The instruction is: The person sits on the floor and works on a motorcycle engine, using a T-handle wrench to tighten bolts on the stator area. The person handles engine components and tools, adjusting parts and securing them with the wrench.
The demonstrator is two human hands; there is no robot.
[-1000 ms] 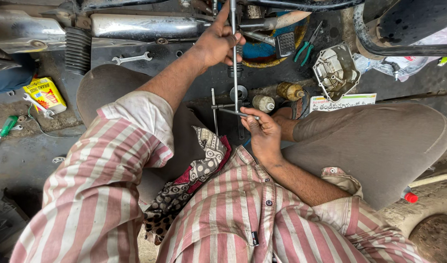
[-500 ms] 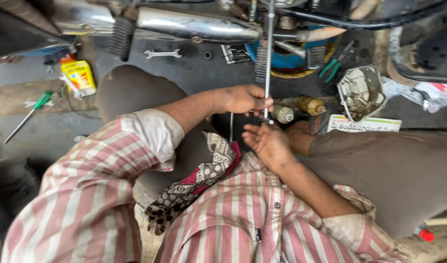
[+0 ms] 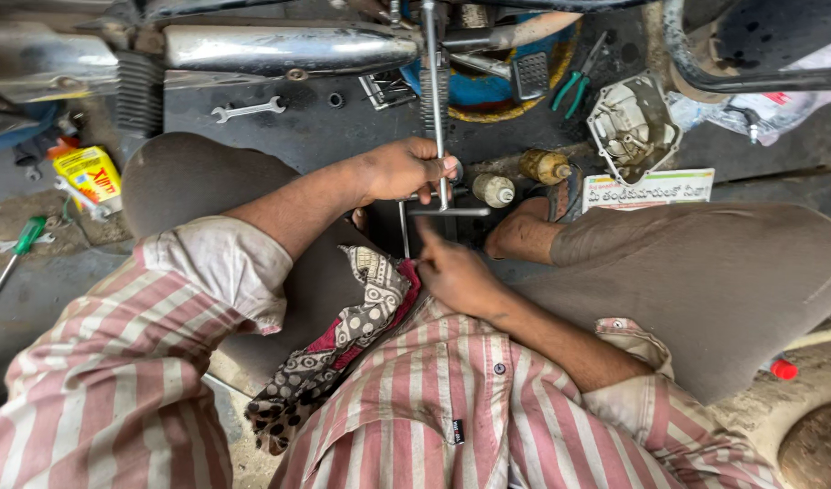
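The left hand (image 3: 402, 169) is closing around a long steel rod (image 3: 432, 100) that is standing upright from a short crossbar (image 3: 447, 211) at its foot, just above the person's lap. The right hand (image 3: 456, 272) is lying just below that crossbar, index finger stretching toward it; whether it is gripping anything I cannot tell. A patterned rag (image 3: 343, 335) is draping over the thigh beside it. Just right of the rod, two small capped bottles are lying on the dark floor, one pale (image 3: 494, 190), one amber (image 3: 544, 167); their contents are not showing. Further right, an open metal casing (image 3: 631, 127) is sitting beside green-handled pliers (image 3: 576, 86). A spanner (image 3: 248, 110) is lying below the chrome pipe (image 3: 279, 47). At the floor's left edge, a yellow box (image 3: 89, 177) and a green-handled screwdriver (image 3: 17, 258) are resting.
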